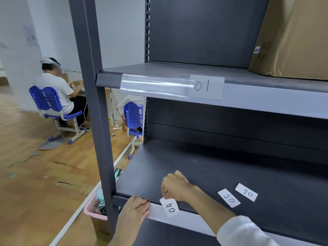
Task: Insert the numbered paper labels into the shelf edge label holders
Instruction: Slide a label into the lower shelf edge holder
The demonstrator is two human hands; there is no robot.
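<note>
Pinching label 04 (169, 207) at its top edge, the right hand (174, 186) holds it against the lower label holder (191, 220). The left hand (132, 213) grips that holder's left end, fingers curled over its top lip. On the lower shelf (195, 166), label 05 (229, 198) and label 06 (246, 192) lie flat. Above, label 01 (205, 87) sits in the upper label holder (154, 85).

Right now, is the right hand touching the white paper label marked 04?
Touching. The head view shows the right hand pinching the top edge of the white paper label marked 04.
</note>
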